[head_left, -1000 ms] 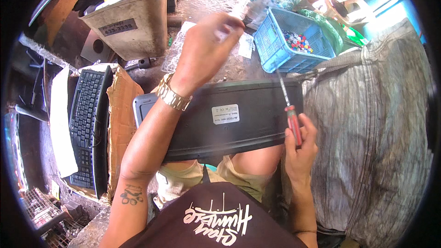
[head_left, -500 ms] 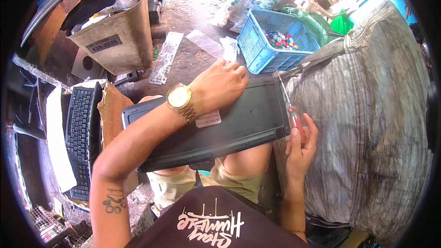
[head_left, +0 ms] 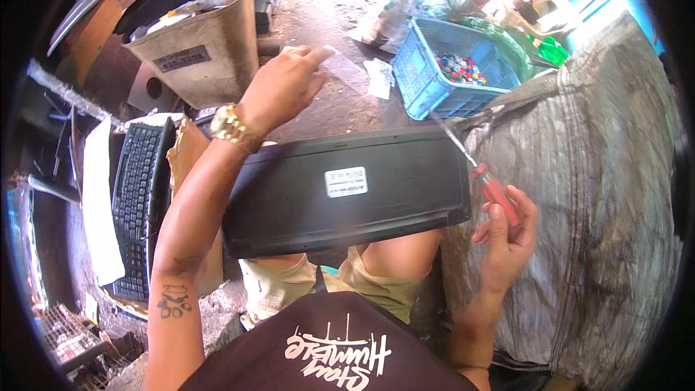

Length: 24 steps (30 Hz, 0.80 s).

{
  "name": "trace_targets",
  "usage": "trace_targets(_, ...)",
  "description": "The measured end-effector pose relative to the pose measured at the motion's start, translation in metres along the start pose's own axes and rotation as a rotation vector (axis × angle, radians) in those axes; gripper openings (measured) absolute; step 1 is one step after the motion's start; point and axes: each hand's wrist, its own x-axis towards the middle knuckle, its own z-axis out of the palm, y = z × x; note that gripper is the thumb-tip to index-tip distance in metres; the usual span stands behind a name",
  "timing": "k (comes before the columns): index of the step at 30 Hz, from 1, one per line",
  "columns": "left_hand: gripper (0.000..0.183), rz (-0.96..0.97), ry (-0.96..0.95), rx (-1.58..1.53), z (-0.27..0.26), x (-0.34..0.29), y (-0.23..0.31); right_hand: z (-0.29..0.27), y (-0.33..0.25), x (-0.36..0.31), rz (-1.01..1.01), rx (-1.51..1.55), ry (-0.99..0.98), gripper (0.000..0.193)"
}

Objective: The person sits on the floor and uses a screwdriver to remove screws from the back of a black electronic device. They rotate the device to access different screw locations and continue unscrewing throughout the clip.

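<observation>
Grimy floor [head_left: 355, 112] stretches ahead of us, with a bin [head_left: 199, 54] at the left and a blue crate [head_left: 416, 69] of coloured bits [head_left: 460, 69] towards the right; a big sack [head_left: 579, 210] fills our right side. Across our thighs [head_left: 398, 264] lies a black keyboard [head_left: 289, 203], underside up, its white label [head_left: 346, 182] showing. Our left hand [head_left: 284, 88] is raised past its far edge, fingers partly bent; we cannot tell whether they pinch anything. Our right hand [head_left: 510, 235] has its fingers curled round a red screwdriver [head_left: 479, 171], which slants by the keyboard's far right corner. Another keyboard [head_left: 136, 210] sits at our left.
</observation>
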Motion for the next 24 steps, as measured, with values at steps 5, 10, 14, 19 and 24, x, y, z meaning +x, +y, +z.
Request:
trace_targets(5,0.032,0.016,-0.175,-0.618,-0.044,-0.05,-0.005,0.038,-0.063,0.036,-0.287,-0.147,-0.394,0.024)
trace_targets(10,0.031,0.128,-0.209,-0.641,-0.063,-0.077,0.011,0.114,-0.115,0.068,-0.629,-0.279,-0.721,0.019)
trace_targets(14,0.028,-0.049,-0.231,-0.7,-0.061,-0.09,0.006,0.153,-0.139,0.075,-0.81,-0.394,-0.844,0.017)
trace_targets(19,0.025,-0.049,-0.154,-0.789,-0.041,-0.104,-0.002,0.17,-0.146,0.071,-0.831,-0.497,-0.915,0.015)
trace_targets(24,0.023,-0.054,-0.125,-0.755,-0.028,-0.108,-0.01,0.178,-0.144,0.07,-0.821,-0.562,-0.959,0.015)
